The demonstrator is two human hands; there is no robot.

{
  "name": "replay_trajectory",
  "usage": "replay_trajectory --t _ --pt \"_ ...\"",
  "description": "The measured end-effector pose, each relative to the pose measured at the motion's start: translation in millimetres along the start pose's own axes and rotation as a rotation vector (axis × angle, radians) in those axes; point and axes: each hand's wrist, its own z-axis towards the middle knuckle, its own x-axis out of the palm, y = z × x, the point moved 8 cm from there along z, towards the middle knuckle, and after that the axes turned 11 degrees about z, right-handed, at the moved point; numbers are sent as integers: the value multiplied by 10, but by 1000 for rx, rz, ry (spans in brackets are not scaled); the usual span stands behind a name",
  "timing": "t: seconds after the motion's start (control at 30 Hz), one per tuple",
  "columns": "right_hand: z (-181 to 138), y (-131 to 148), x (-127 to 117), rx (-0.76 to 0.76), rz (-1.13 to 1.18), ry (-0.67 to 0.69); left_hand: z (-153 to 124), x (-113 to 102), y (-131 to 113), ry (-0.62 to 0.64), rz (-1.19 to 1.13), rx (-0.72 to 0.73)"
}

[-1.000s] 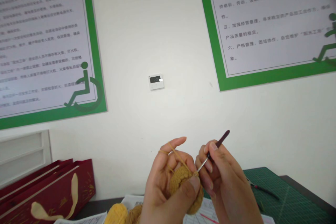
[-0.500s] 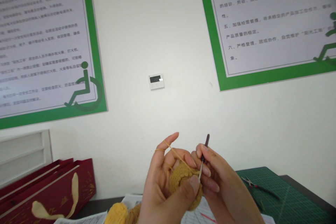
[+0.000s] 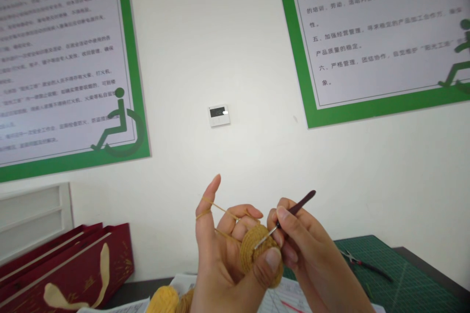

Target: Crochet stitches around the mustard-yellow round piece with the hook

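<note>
My left hand [image 3: 231, 254] is closed on a round mustard-coloured crochet piece [image 3: 250, 246], its thumb pressed over the front. Yarn [image 3: 224, 210] loops around the raised index finger and runs down toward the piece. My right hand [image 3: 304, 244] pinches a crochet hook [image 3: 301, 202] by its dark handle. The hook's metal shaft slants down to the left, its tip against the face of the crochet piece; whether it goes into a stitch I cannot tell. Below my left hand lie a yellow yarn ball [image 3: 162, 299] and a brown one [image 3: 184, 301], partly hidden.
Dark red gift bags [image 3: 73, 274] stand at the left. On the right, pliers [image 3: 369, 265] lie on a green cutting mat [image 3: 407, 266]. Printed papers [image 3: 135, 306] spread under my hands. Behind is a white wall with a thermostat [image 3: 219, 115] and green-framed posters [image 3: 138, 107].
The hook has swung from nearly upright to a slant, its tip moving left across the crochet piece. My left index finger has moved left and up, drawing the yarn with it.
</note>
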Motion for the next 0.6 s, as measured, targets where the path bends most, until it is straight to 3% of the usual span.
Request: replay_trajectory --t 0.17,0.33,0.6 --pt "-9 -2 -11 15 23 -27 -14 -42 -5 14 -36 -33" --pt "-6 -62 -25 55 97 -43 -49 -108 27 -33 -38 -166" --pt "-6 -192 14 156 237 -6 15 -169 20 -104 -56 -101"
